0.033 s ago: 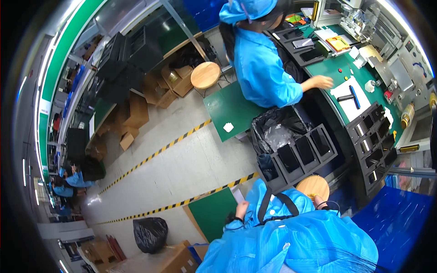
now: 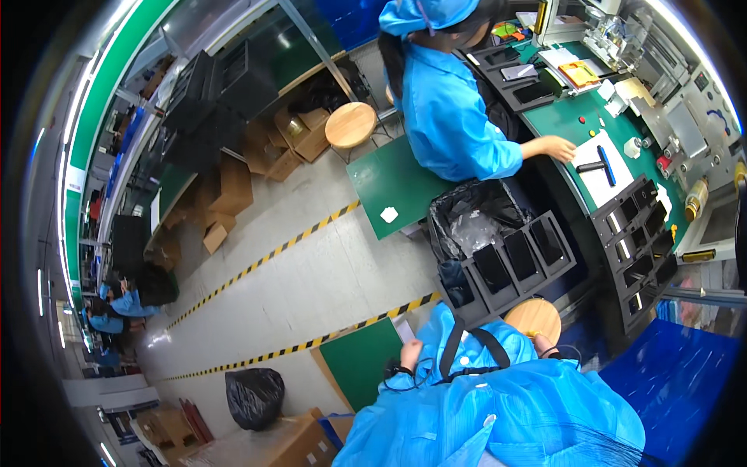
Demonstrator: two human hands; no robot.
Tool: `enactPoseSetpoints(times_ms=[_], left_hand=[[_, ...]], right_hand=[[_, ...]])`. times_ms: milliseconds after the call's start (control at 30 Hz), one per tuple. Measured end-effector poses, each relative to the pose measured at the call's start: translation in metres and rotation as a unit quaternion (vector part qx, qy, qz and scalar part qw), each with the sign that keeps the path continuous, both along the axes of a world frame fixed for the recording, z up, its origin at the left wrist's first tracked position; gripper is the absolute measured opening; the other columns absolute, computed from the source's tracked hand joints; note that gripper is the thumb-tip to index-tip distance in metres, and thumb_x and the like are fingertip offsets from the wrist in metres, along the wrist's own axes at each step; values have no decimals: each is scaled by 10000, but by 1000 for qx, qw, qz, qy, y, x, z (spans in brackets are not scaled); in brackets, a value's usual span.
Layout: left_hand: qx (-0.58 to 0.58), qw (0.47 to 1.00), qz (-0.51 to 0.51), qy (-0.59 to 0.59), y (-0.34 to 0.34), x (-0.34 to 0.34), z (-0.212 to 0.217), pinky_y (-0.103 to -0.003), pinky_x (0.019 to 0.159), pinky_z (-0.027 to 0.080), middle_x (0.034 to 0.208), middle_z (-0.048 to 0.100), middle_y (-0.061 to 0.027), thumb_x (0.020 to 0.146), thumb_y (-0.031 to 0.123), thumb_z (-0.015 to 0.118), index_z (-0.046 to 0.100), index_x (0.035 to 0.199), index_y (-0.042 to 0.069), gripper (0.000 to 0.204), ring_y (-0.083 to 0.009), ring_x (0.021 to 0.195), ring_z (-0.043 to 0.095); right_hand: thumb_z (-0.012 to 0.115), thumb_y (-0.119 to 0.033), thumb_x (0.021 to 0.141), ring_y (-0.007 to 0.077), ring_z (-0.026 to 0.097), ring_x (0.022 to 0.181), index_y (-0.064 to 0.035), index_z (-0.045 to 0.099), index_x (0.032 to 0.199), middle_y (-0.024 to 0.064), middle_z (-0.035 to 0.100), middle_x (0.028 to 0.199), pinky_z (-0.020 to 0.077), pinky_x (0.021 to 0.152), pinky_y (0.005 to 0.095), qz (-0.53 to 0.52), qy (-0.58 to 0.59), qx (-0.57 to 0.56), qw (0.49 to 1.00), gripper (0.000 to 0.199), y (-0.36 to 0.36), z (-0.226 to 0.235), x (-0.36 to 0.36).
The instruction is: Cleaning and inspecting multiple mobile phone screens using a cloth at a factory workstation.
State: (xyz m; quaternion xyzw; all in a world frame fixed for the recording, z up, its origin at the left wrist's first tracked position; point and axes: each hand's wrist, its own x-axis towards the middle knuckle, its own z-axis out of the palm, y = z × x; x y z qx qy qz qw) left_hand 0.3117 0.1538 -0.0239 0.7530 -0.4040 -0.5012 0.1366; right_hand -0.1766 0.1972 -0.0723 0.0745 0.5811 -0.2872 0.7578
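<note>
My left hand (image 2: 411, 354) is at the left edge of my blue jacket, its fingers curled in. Whether anything is inside them is hidden. A green board (image 2: 362, 362) lies to its left. On the other side of my body, my right hand (image 2: 546, 343) is beside the near edge of a round wooden stool (image 2: 532, 317). Its fingers are only partly visible, with a small yellow bit by the fingertips. A black strap (image 2: 490, 346) crosses the front of my jacket. Beyond the stool is a black tray (image 2: 572, 261) of dark flat panels.
A co-worker in blue (image 2: 440, 109) reaches over the green workbench (image 2: 545, 117). A bin lined with a black bag (image 2: 443, 226) stands beside them. Another panel tray (image 2: 629, 300) rests at the bench edge. A black bag (image 2: 255, 398) and cardboard box (image 2: 272, 444) sit lower left.
The co-worker's outstretched hand has shifted slightly right over the bench. My own hands stay in nearly the same place.
</note>
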Motion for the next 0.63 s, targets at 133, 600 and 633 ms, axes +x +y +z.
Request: enactPoseSetpoints(times_ms=[133, 600, 633], left_hand=[[58, 991, 29, 120, -36, 12, 35, -321, 798, 485, 941, 678, -100, 873, 261, 558, 670, 981, 5, 300, -194, 885, 621], [159, 964, -185, 107, -59, 217, -48, -306, 823, 455, 997, 666, -139, 898, 372, 505, 680, 951, 35, 384, -195, 901, 590], [160, 960, -203, 112, -76, 228, -29, -306, 823, 455, 997, 666, -139, 898, 372, 505, 680, 951, 35, 384, -195, 901, 590]], right_hand=[[489, -322, 925, 280, 628, 946, -67, 619, 1136, 126, 666, 1072, 493, 852, 407, 35, -36, 27, 998, 355, 5, 38, 31], [563, -282, 882, 345, 621, 992, 20, 614, 1064, 219, 658, 1044, 475, 836, 414, 318, 379, -85, 865, 357, -54, 109, 209], [578, -293, 861, 379, 594, 1060, 41, 617, 1054, 256, 637, 1081, 465, 871, 419, 289, 381, -66, 876, 387, -60, 134, 220]])
